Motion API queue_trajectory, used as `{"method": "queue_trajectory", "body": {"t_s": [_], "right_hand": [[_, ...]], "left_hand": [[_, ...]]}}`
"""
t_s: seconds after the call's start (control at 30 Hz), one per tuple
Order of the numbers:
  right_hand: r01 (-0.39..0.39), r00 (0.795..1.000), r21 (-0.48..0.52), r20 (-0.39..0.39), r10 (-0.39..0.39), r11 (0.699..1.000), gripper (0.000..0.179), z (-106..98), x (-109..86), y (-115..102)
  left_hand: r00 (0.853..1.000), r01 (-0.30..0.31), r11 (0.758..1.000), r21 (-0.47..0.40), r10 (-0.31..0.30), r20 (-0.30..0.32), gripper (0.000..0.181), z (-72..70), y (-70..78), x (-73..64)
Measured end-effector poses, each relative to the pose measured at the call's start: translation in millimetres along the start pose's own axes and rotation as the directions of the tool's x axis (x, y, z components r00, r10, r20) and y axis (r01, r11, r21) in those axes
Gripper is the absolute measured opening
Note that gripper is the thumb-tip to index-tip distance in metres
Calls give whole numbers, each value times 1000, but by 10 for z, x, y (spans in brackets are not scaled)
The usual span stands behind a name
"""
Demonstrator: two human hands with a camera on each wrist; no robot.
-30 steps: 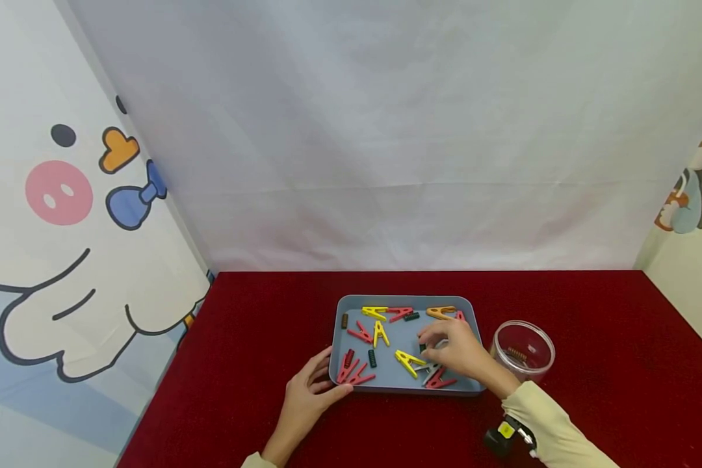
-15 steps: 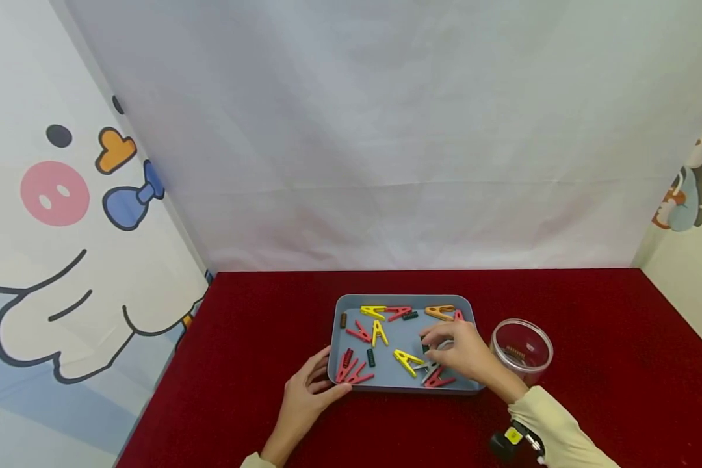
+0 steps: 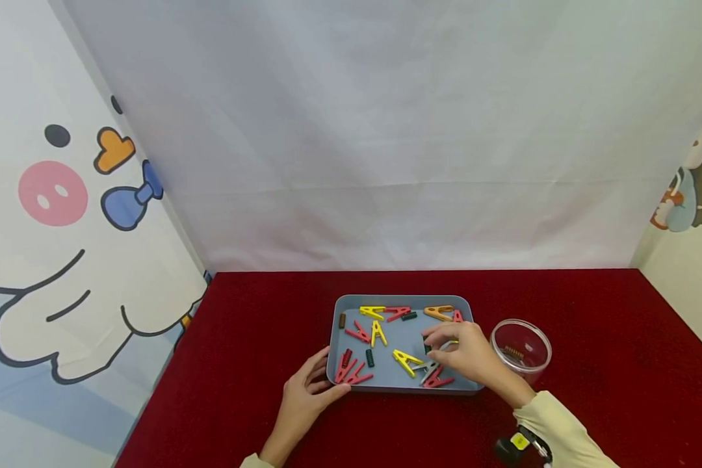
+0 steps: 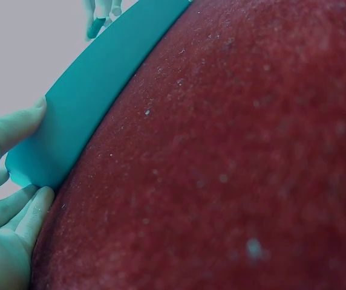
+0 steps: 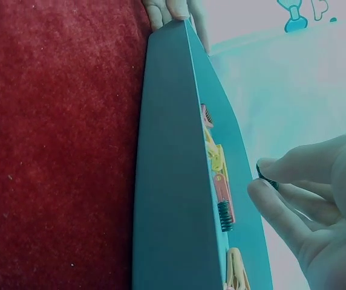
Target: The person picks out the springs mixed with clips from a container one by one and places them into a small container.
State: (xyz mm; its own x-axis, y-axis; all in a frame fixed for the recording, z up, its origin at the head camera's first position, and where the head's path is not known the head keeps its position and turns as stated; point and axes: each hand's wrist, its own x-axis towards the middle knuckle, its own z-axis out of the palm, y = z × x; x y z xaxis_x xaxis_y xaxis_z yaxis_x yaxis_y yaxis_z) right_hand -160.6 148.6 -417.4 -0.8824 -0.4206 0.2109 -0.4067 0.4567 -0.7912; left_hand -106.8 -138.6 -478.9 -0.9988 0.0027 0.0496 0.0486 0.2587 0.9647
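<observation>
Over the right half of the grey-blue tray (image 3: 400, 337), my right hand (image 3: 467, 354) pinches a small dark green spring (image 5: 267, 176) between thumb and fingertips. My left hand (image 3: 305, 393) grips the tray's near left corner, thumb on the near wall and fingers at the left side. Inside the tray lie red, yellow, orange and grey plastic clips, such as a yellow clip (image 3: 406, 361) and a grey clip (image 3: 427, 370) near my right hand. Several loose springs are among them: a green spring (image 3: 370, 357), a brown spring (image 3: 342, 320) and a red spring (image 3: 347, 357).
A clear round jar (image 3: 522, 322) stands just right of the tray, close by my right forearm, with a copper-coloured spring (image 3: 513, 353) inside. Red cloth (image 3: 269, 312) covers the table. A white curtain (image 3: 415, 162) hangs behind it, with printed cartoon panels at both sides.
My right hand has shifted slightly to the right over the tray with the green spring in its fingers. The left hand stays at the tray corner.
</observation>
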Motion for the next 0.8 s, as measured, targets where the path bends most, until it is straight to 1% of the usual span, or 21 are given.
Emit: {"method": "queue_trajectory", "body": {"t_s": [0.2,0.4,0.53,0.7,0.8], "right_hand": [[10,1000,-7,-20,-10,1000,15,33,2,245],[-6,1000,6,-22,6,1000,16,2,-39,216],[-18,1000,20,-17,18,1000,15,-21,-66,146],[-22,1000,42,-20,23,999,16,-72,-112,-89],[-24,999,39,-20,25,999,15,-113,-136,-222]], "left_hand": [[1000,-11,1000,-9,11,2,68,-2,3,-5],[1000,-30,1000,-3,30,5,68,-4,-4,-3],[999,-37,999,-18,37,-1,68,2,-74,20],[999,-48,999,0,48,-19,69,22,-260,68],[998,-49,999,11,50,-32,69,33,-324,79]]}}
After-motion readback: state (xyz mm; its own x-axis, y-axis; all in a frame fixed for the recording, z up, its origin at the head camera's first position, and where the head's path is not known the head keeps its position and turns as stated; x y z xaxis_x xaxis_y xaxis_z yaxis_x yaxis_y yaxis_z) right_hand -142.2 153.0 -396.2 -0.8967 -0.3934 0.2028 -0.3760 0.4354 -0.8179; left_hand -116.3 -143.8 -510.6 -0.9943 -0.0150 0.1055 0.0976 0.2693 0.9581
